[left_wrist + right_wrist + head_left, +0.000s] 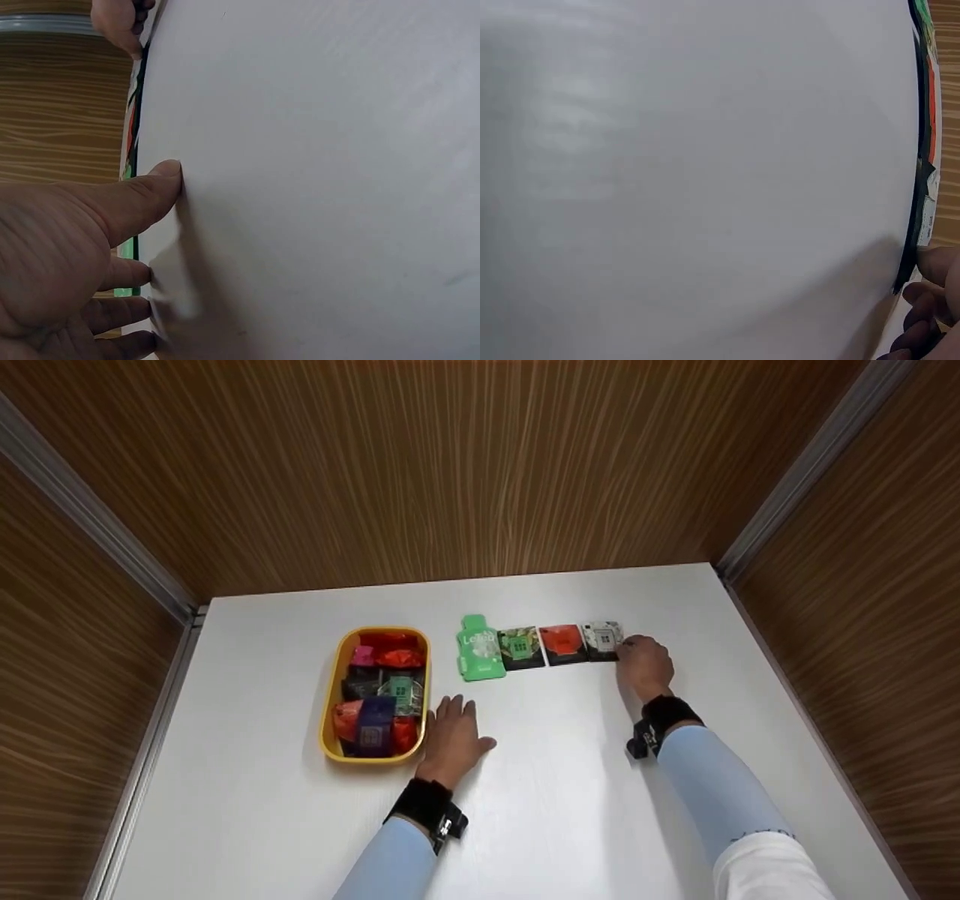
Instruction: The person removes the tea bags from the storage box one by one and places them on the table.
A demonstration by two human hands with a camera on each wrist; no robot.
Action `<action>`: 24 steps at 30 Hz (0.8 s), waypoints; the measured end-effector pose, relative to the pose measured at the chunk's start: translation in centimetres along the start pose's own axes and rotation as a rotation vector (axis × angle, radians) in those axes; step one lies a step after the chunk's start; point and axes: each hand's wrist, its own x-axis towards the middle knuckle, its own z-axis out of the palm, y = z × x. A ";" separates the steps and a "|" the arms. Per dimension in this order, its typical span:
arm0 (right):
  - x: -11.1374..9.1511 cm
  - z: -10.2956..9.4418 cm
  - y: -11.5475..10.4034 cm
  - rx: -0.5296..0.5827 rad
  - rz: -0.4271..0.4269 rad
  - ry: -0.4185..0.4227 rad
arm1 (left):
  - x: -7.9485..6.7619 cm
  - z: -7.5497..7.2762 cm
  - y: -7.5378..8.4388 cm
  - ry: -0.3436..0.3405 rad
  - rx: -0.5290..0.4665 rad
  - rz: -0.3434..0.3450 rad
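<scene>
A wood-grained panel (450,472) is rising behind a white table (555,780), where all the handling is going on. Toward the table's left side, a yellow basket (367,760) is holding a jumble of packets: several red ones, a bit of pink, some dark ones, a green-fronted one and a purple one (374,727) that is lying on top.

To the right of the basket, a row of four is lying flat. Running from left to right, it is showing a green bottle-shaped packet (481,654), a green-labelled sachet (520,648), a red sachet (563,643) and a white-and-black sachet (602,640). A thin gap is showing between the second and the third. The person seems to be setting the row's right-hand end in line; the next move is probably calling for a slight squaring-up against the red sachet, then a gentle release (the basket is offering plenty more, should the row be growing).

The left hand (451,739) is resting palm down just beside the basket, gripping nothing, its fingers pointing away from the person and its thumb sticking out to the right; whether it is touching the rim, I cannot tell. The right hand (646,664) is reaching farther out, its fingers curling in while thumb and fingers are pinching the white-and-black sachet by its outer edge.
</scene>
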 end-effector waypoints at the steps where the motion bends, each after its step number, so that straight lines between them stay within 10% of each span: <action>1: -0.1 0.0 0.0 0.008 0.002 0.007 | 0.0 0.0 0.0 -0.003 -0.003 0.001; 15: -3.7 2.6 -4.9 0.157 -0.124 0.108 | -2.0 -1.8 -0.2 0.007 -0.041 0.051; 24: -8.6 5.0 -9.9 0.249 -0.253 0.026 | -3.1 -6.3 -1.1 0.159 -0.357 0.061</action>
